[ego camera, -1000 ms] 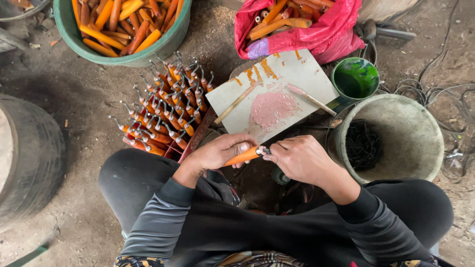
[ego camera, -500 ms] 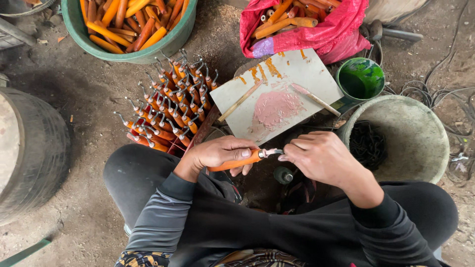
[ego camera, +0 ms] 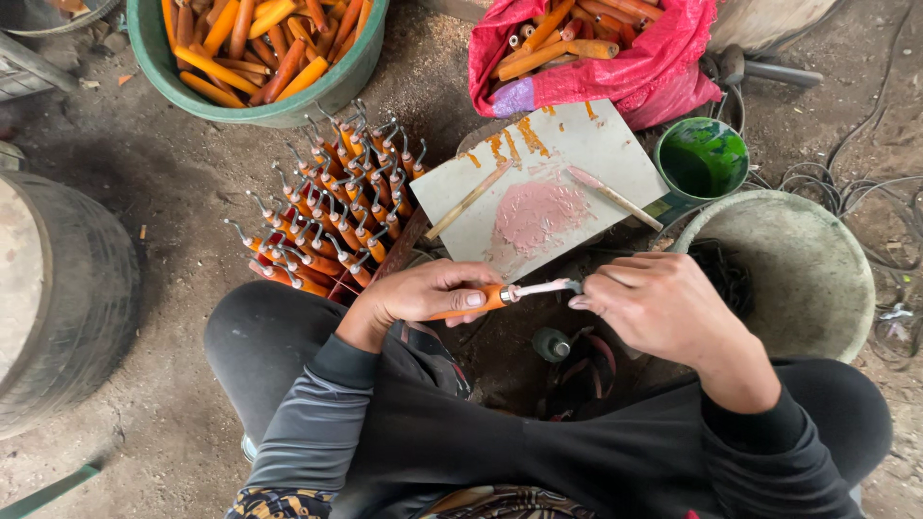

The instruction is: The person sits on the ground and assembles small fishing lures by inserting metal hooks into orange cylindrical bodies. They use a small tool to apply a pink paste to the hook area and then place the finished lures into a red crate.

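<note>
1. Left hand (ego camera: pixel 418 296) is wrapped around an orange wooden-handled tool (ego camera: pixel 476 303), thumb on top near the metal collar, and holds it level over the lap.
2. Right hand (ego camera: pixel 663 308) is curled in a narrow pinch at the tool's pale metal shank (ego camera: pixel 543 287), fingertips at the far end; whether it grips or only touches, cannot tell.
3. Tool sits between the two hands, just below the flat grey board (ego camera: pixel 577 154), which serves as landmark.
4. Handling judgement: tool looks light, stiff and slim. The smooth painted handle may be a bit slippery, and the shank tip looks smeared with pink paste, so take it by the orange handle, not the metal end.
5. Under the hands and below the board: small dark round bottle (ego camera: pixel 551 343) on the dirt floor between the knees.
6. On the board: pink paste smear (ego camera: pixel 538 213), two thin wooden sticks (ego camera: pixel 468 200), orange blotches at the upper edge.
7. Left of the board: bundle of finished orange tools with hooked metal tips (ego camera: pixel 332 216), stacked tips up.
8. Right of the board: large grey bucket (ego camera: pixel 817 269) and green cup of green paint (ego camera: pixel 705 159).
9. Above the board: pink bag of orange handles (ego camera: pixel 625 58).
10. Upper left of the board: green tub of plain orange handles (ego camera: pixel 260 48).
11. Far left of the board: dark rubber tyre (ego camera: pixel 77 288).
</note>
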